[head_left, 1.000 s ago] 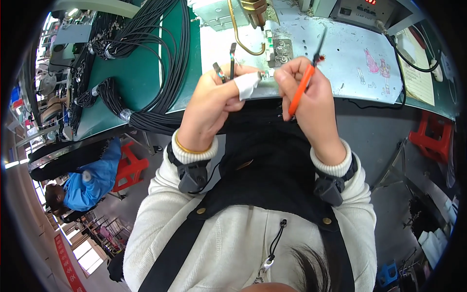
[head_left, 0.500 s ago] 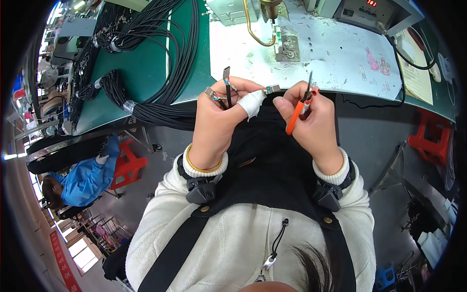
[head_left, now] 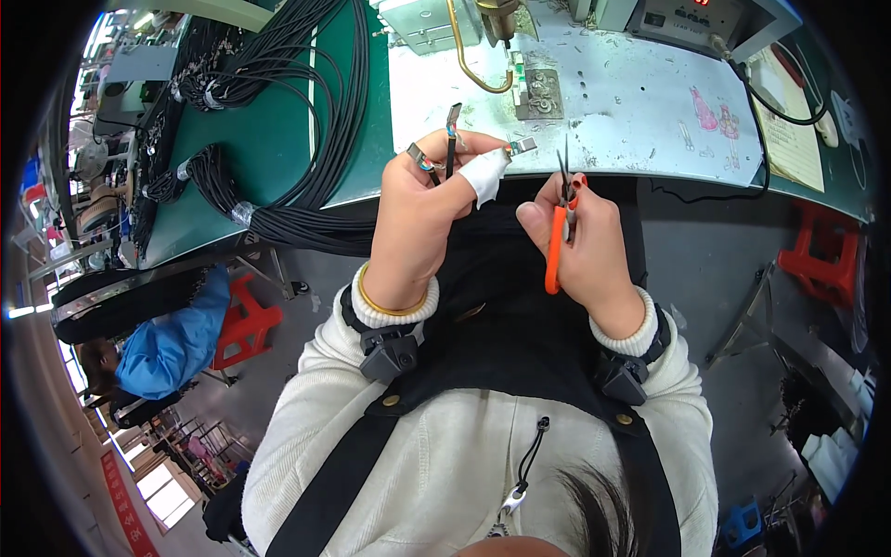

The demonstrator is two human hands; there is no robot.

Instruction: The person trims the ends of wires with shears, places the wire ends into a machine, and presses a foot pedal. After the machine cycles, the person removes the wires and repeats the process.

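My left hand (head_left: 406, 218) is closed on several black cables with connectors on their ends. Between its thumb, wrapped in white tape, and index finger it pinches one cable end, whose metal connector (head_left: 524, 146) points right. Two other connectors stick up among the fingers: an upright connector (head_left: 454, 115) and a tilted connector (head_left: 417, 154), with small coloured wires at their bases. My right hand (head_left: 592, 246) grips orange-handled needle-nose pliers (head_left: 554, 251). The thin jaws point upward, slightly apart, to the right of the pinched connector and not touching it.
Thick bundles of black cable (head_left: 306, 227) lie on the green bench (head_left: 251, 139) at left. Ahead, a machine head (head_left: 499, 19) hangs over a small metal fixture (head_left: 538, 95) on a white sheet. A control box (head_left: 682, 20) stands far right. At left sits a person in blue (head_left: 167, 348).
The pliers have turned more upright and their jaws have parted; my right hand has lowered slightly. My left hand has rolled a little, turning the connectors.
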